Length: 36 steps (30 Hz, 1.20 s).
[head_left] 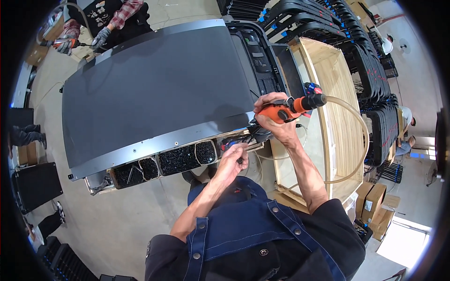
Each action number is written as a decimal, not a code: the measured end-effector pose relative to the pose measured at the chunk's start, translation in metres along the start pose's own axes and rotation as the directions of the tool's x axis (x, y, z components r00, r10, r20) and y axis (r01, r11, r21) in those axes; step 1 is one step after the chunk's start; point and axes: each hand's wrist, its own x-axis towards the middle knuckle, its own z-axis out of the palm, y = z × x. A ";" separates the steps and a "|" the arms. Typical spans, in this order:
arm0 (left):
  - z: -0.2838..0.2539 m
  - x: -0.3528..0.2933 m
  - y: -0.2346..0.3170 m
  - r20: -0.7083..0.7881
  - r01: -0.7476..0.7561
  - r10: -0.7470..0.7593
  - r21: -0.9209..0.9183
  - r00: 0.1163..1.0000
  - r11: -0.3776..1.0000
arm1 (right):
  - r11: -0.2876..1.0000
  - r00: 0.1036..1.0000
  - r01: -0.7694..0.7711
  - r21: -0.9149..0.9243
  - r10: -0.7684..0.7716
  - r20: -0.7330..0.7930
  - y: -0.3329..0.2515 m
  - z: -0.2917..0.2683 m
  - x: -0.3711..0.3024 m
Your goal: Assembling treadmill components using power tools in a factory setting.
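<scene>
My right hand point(276, 122) is wrapped round an orange pneumatic screwdriver point(280, 114) with a black collar, held over the near right corner of a treadmill deck point(154, 84). The tool's tip is hidden behind the hand and the deck's edge. Just below that edge, my left hand point(229, 163) has its fingers curled together, with something small and dark by the fingertips that is too small to name. Black bins point(183, 160) of dark screws stand along the near side, left of this hand. The deck's silver side rail point(159, 143) runs above them.
A translucent hose point(363, 126) loops from the screwdriver over a wooden crate point(335, 70) at right. Across the deck, a gloved co-worker holds another orange power tool point(64, 43). Black curved frames point(304, 21) are stacked at far right. Cardboard boxes point(372, 199) stand behind the crate.
</scene>
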 end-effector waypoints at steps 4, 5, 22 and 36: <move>-0.001 -0.014 0.008 0.041 0.008 -0.007 -0.017 0.999 1.000 | 1.000 0.995 0.002 -0.012 -0.003 -0.095 -0.001 0.000 -0.002; 0.000 -0.018 0.006 0.068 0.011 -0.009 -0.022 0.998 1.000 | 0.998 0.997 0.055 -0.018 -0.056 -0.056 -0.001 0.001 -0.005; -0.010 -0.039 0.017 0.029 -0.048 0.042 0.228 0.999 0.973 | 0.972 0.997 0.082 -0.219 -0.082 0.009 0.006 0.002 -0.010; -0.048 -0.072 0.014 -0.145 -0.330 0.377 0.269 0.915 0.905 | 0.956 0.994 0.026 0.291 0.007 -0.114 -0.036 0.032 -0.048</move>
